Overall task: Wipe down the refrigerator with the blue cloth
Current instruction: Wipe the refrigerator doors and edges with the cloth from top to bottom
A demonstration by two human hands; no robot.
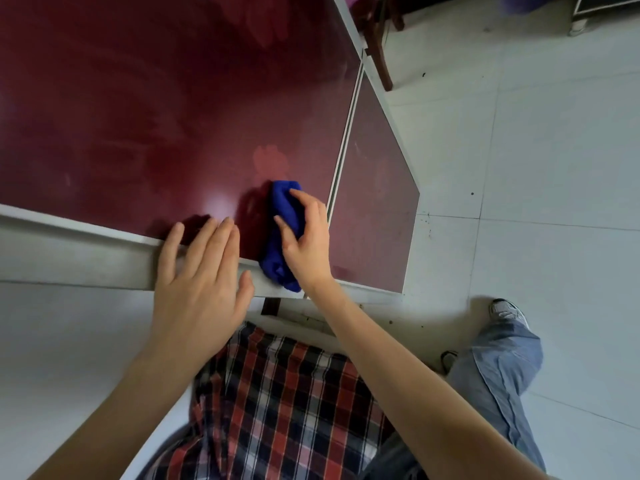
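Grips bunched blue cloth in right hand, pressed against maroon refrigerator door beside its pale near edge. Rests left hand flat, fingers straight, across that same edge.

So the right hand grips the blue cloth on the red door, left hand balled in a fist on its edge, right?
No fist: the head view shows the left hand flat, fingers straight, on the edge. The right hand does grip the blue cloth on the red door.
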